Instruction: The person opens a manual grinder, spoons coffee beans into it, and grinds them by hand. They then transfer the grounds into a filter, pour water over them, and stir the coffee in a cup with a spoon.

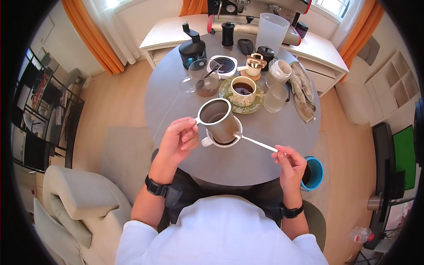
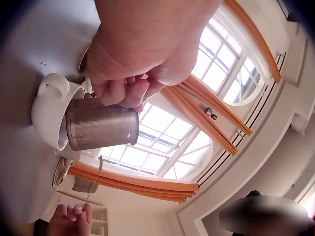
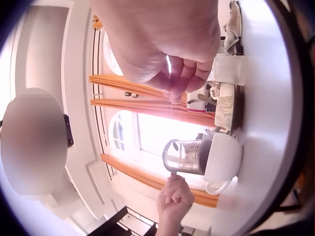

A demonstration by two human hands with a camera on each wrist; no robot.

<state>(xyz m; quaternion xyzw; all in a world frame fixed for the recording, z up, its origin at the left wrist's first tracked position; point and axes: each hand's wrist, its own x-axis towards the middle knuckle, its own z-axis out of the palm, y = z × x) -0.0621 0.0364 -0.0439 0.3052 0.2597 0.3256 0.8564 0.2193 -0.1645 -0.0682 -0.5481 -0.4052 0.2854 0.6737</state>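
A metal mesh cylinder [image 1: 217,119] with a pale rim is tilted over a white cup [image 1: 224,140], its lower end inside the cup's mouth. My left hand [image 1: 180,138] pinches the cylinder's small handle at the rim. Dark liquid shows in the cup. Between the fingertips of my right hand [image 1: 290,168] is a thin spoon [image 1: 260,144], its bowl end against the cylinder's side in the head view. The left wrist view shows the cylinder [image 2: 101,124] leaning in the cup [image 2: 49,118], with the spoon [image 2: 94,182] held apart from it.
Behind the cup, a patterned cup [image 1: 242,87] of dark liquid stands on a green saucer [image 1: 255,104]. Around it are a glass pitcher [image 1: 205,84], a clear tumbler [image 1: 275,99], a black grinder [image 1: 192,49], a scale [image 1: 222,66] and a cloth [image 1: 302,95]. A blue bucket [image 1: 314,174] stands right of the table.
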